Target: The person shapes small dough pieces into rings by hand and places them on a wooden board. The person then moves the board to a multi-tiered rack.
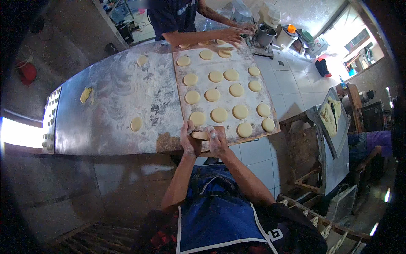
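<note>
My left hand (190, 140) and my right hand (218, 141) are together at the near edge of a floured board. Their fingers close on opposite ends of a short, pale piece of dough (201, 135), whose ends are hidden in my grip. Round, flat dough discs lie in rough rows on the floured board (203, 65). The disc nearest my left hand (197, 118) sits just beyond its fingertips. Another dough disc (244, 130) is to the right of my right hand.
Across the table, another person's hand (230, 36) reaches over the board's far edge. Two discs and a yellowish lump (86, 95) lie on the floured metal table (114, 139). A mixer (269, 17) stands far right; a tray of dough (332, 116) is at right.
</note>
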